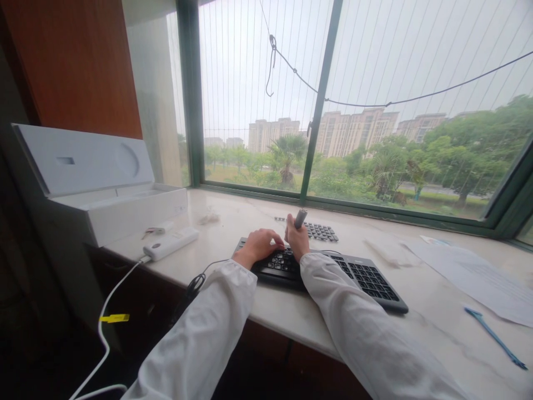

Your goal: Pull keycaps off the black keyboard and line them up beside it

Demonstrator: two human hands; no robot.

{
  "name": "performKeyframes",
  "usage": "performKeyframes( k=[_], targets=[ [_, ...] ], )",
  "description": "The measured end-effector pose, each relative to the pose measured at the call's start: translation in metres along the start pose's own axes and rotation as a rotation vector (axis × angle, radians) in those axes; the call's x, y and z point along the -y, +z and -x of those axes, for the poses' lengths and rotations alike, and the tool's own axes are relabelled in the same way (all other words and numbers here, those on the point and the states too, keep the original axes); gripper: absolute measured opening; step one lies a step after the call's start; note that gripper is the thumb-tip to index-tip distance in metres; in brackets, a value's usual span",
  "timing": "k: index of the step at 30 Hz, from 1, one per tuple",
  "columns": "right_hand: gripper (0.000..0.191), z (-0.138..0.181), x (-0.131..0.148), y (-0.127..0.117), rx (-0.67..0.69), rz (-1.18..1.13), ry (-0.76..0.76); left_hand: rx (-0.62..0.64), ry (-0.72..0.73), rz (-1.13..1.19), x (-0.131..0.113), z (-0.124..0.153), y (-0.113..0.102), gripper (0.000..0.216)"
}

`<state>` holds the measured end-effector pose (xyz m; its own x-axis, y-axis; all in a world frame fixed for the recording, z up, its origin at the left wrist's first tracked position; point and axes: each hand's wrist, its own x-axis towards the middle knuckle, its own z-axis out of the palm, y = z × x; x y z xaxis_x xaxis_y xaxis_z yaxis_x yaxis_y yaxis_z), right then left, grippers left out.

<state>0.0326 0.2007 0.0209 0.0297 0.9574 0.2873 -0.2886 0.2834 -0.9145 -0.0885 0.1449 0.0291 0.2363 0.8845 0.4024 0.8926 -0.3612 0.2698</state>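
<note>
A black keyboard (366, 280) lies on the pale marble sill (437, 322). My left hand (260, 245) rests on its left keys with the fingers curled down; what they pinch is hidden. My right hand (298, 240) is closed round a grey pen-like tool (300, 217), held upright over the keys, right beside my left hand. Behind the keyboard lies a row of loose black keycaps (318, 230). Both arms wear white sleeves.
An open white box (104, 189) stands at the left. A white power strip (170, 243) with its cable lies before it. Paper sheets (478, 278) and a blue plastic tool (495, 337) lie at the right. The window frame runs along the back.
</note>
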Motion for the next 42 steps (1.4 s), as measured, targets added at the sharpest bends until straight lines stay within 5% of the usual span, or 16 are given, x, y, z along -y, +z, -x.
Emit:
performKeyframes(
  k=[10,42],
  targets=[
    [0.045,-0.012,-0.001,-0.009,-0.032,-0.213,0.086,0.040,0.060,-0.182,-0.014,-0.001,0.001,0.020],
    [0.046,-0.014,0.003,-0.017,-0.028,-0.212,0.202,0.029,0.045,-0.144,-0.014,0.001,0.000,0.019]
  ],
)
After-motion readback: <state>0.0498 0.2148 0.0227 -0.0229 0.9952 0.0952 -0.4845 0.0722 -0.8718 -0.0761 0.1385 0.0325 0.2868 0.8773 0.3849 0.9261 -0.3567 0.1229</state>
